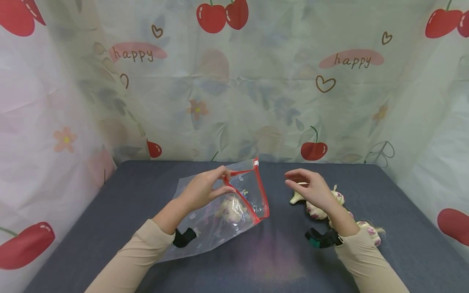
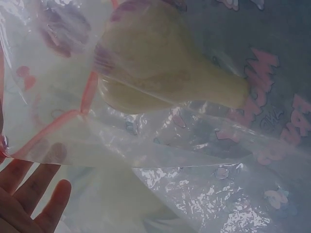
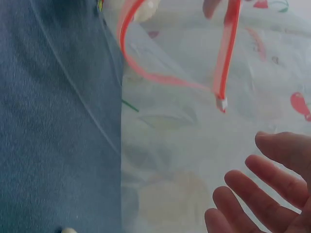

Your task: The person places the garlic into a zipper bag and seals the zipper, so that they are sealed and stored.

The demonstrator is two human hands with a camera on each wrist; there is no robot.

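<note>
A clear zip bag [image 1: 205,230] with a red zip edge stands tilted left of centre, its mouth spread towards the right. My left hand [image 1: 199,188] pinches the near red edge between thumb and fingers. Inside the bag lies a garlic bulb [image 1: 231,211], pale with purple streaks; the left wrist view shows its stem [image 2: 226,90] through the film. A white slider [image 3: 221,103] sits at one end of the zip. To the right, my right hand [image 1: 316,189] hovers with fingers apart and nothing in them. Beneath and behind it are several garlic bulbs [image 1: 316,211], partly hidden by hand and forearm.
The dark table [image 1: 271,260] ends at a patterned curtain [image 1: 256,114] at the back, with more curtain at both sides. One garlic bulb [image 1: 370,232] with stringy roots lies by the right sleeve. A thin looped cord [image 1: 381,152] is at the back right corner.
</note>
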